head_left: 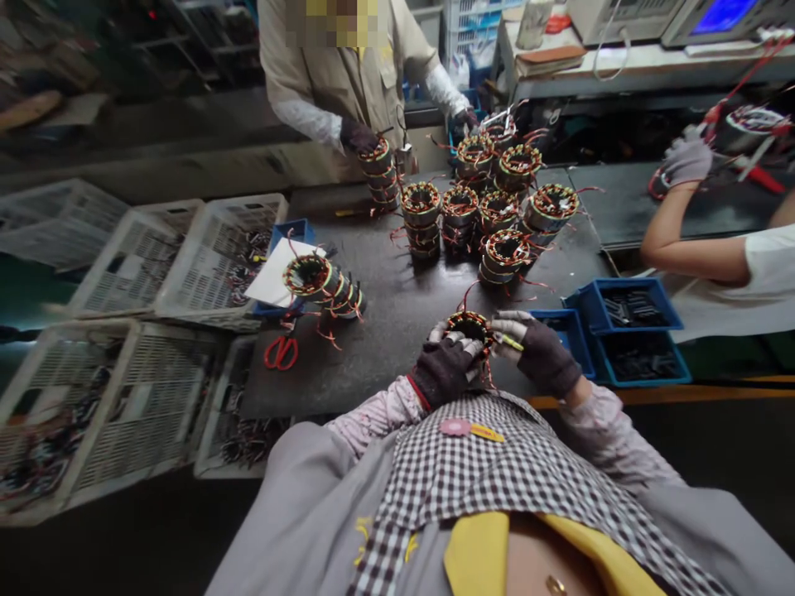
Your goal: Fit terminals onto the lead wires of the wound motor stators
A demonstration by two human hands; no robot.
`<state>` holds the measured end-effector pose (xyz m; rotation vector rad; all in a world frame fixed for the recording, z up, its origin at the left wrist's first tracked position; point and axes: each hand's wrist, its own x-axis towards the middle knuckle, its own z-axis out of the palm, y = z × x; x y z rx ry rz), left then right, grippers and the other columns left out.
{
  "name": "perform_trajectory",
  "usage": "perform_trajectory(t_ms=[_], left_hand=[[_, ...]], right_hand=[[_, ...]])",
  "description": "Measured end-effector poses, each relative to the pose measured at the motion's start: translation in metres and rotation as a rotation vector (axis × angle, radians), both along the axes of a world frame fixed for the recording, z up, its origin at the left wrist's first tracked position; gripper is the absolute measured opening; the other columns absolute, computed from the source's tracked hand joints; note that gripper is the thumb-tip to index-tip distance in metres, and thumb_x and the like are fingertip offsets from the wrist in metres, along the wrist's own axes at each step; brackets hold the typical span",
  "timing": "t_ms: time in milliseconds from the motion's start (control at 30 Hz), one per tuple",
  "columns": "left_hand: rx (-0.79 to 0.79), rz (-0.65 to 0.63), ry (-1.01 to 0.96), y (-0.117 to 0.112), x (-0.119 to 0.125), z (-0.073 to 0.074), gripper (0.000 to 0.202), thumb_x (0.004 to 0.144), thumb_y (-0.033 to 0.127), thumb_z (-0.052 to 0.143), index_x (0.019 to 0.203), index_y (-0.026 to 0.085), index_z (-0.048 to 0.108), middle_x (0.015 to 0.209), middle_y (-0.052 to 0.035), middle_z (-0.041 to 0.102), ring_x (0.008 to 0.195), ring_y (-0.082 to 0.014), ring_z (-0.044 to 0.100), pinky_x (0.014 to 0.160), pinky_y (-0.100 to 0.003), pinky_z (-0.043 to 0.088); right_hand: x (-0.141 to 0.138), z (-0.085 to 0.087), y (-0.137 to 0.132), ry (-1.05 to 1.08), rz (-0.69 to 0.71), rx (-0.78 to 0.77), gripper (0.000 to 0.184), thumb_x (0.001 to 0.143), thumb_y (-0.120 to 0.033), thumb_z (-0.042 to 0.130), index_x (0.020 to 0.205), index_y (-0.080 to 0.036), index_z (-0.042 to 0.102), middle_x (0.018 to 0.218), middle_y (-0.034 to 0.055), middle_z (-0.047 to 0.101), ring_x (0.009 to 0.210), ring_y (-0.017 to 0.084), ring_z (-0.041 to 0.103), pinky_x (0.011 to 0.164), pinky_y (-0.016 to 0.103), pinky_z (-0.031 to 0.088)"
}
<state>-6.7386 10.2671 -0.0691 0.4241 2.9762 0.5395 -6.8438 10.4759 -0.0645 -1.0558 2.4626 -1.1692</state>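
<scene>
At the front edge of the dark table stands a wire-wound motor stator (470,325), its ring of copper windings facing up and red leads trailing off it. My left hand (450,366), in a dark glove with pale fingertips, is wrapped round the near left side of that stator. My gloved right hand (542,349) is at the stator's right rim, fingers closed on a thin yellow-green piece (510,341) whose kind I cannot make out. Left of my hands, a leaning stack of stators (309,277) rests near red-handled scissors (281,353).
Several stacked stators (498,207) fill the table's far middle. Blue bins (630,306) with dark parts sit at the right, white crates (217,257) at the left. A co-worker (348,91) stands opposite, hands on stators; another person's gloved hand (688,157) works at the right.
</scene>
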Motion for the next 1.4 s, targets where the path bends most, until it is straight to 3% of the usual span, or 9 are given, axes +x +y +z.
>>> perform_trajectory(t_ms=[167,300,467,600,733,900,1100,1200,1400], left_hand=[[-0.012,-0.014,-0.055,0.008,-0.01,-0.007,0.052,0.097,0.046,0.063,0.136,0.011,0.065,0.122,-0.0159,0.075,0.116,-0.0307,0.068,0.119,-0.052,0.038],[-0.068,-0.031,-0.09,0.016,-0.013,-0.013,0.048,0.101,0.042,0.056,0.134,0.009,0.067,0.116,-0.0168,0.076,0.111,-0.0305,0.071,0.121,-0.053,0.037],[-0.03,-0.013,-0.121,0.016,-0.01,-0.015,0.049,0.097,0.039,0.061,0.134,0.008,0.068,0.123,-0.0197,0.075,0.116,-0.0328,0.07,0.121,-0.056,0.039],[0.306,0.128,-0.05,0.004,-0.012,-0.002,0.056,0.088,0.028,0.069,0.142,0.013,0.062,0.127,-0.0163,0.074,0.118,-0.0313,0.068,0.115,-0.053,0.047],[0.738,0.218,0.022,0.001,-0.031,0.013,0.055,0.083,0.024,0.074,0.137,0.019,0.065,0.133,-0.0102,0.071,0.117,-0.0245,0.068,0.105,-0.039,0.055],[0.735,0.113,-0.098,0.02,-0.054,0.012,0.02,0.089,0.018,0.067,0.103,0.023,0.08,0.103,-0.0038,0.08,0.101,-0.0215,0.072,0.099,-0.036,0.056],[1.004,0.137,-0.245,0.038,-0.056,0.014,0.019,0.087,0.026,0.074,0.104,0.021,0.081,0.102,-0.0055,0.081,0.094,-0.0215,0.074,0.091,-0.035,0.059],[1.14,0.27,-0.24,0.046,-0.056,0.007,0.014,0.084,0.026,0.075,0.095,0.019,0.08,0.095,-0.0049,0.081,0.087,-0.0197,0.073,0.086,-0.034,0.059],[1.312,0.469,-0.206,0.06,-0.055,0.001,0.016,0.074,0.02,0.079,0.09,0.02,0.077,0.095,-0.0026,0.079,0.088,-0.0183,0.072,0.088,-0.034,0.058]], right_hand=[[0.004,-0.003,0.012,0.347,0.251,0.307,0.031,0.1,-0.022,0.056,0.119,-0.026,0.08,0.134,0.0136,0.071,0.12,0.03,0.062,0.109,0.052,0.045],[-0.003,-0.029,-0.001,0.031,0.114,0.009,0.024,0.097,-0.035,0.063,0.095,-0.021,0.082,0.103,0.0117,0.076,0.096,0.027,0.067,0.089,0.044,0.054],[0.001,-0.045,-0.016,-0.537,-0.322,-0.367,0.038,0.095,-0.057,0.057,0.084,-0.023,0.07,0.084,0.006,0.071,0.08,0.022,0.066,0.078,0.038,0.057],[0.007,-0.03,-0.01,-0.553,-0.394,-0.294,0.036,0.089,-0.06,0.065,0.088,-0.023,0.069,0.077,0.0023,0.069,0.065,0.018,0.062,0.064,0.033,0.053],[0.009,-0.01,-0.001,-0.229,-0.248,0.099,0.021,0.093,-0.041,0.063,0.094,-0.023,0.075,0.088,0.0059,0.077,0.075,0.02,0.069,0.071,0.031,0.052],[0.009,-0.008,0.004,-0.017,-0.217,0.334,0.026,0.093,-0.03,0.066,0.116,-0.024,0.077,0.109,0.0086,0.081,0.096,0.025,0.074,0.082,0.033,0.053],[0.015,0.002,0.011,0.015,-0.287,0.419,0.024,0.097,-0.023,0.06,0.111,-0.02,0.079,0.108,0.0124,0.08,0.097,0.026,0.075,0.085,0.033,0.055],[0.014,0.008,0.009,0.042,-0.284,0.427,0.031,0.095,-0.014,0.056,0.116,-0.019,0.078,0.11,0.0148,0.08,0.098,0.026,0.075,0.087,0.033,0.055],[0.009,0.001,0.015,-0.168,-0.255,0.069,0.028,0.091,-0.018,0.063,0.116,-0.019,0.075,0.116,0.0119,0.079,0.107,0.027,0.074,0.098,0.04,0.057]])
